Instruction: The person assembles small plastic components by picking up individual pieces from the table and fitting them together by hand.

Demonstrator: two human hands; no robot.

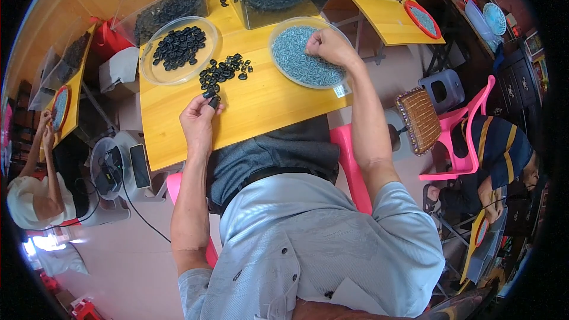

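My left hand is closed on a small black plastic part, held over the yellow table. A second black piece shows right at its fingertips. Just beyond lies a loose heap of similar black oval parts. My right hand reaches over a round clear tray, its fingers pinched together down at a thick layer of small grey-blue metal pieces that look like screws. What the pinch holds, if anything, is too small to make out.
Another round tray holds more black parts. Behind stand clear bins, one heaped with black pieces. The yellow table has its front edge at my lap. People sit at other tables left and right; a pink chair stands at right.
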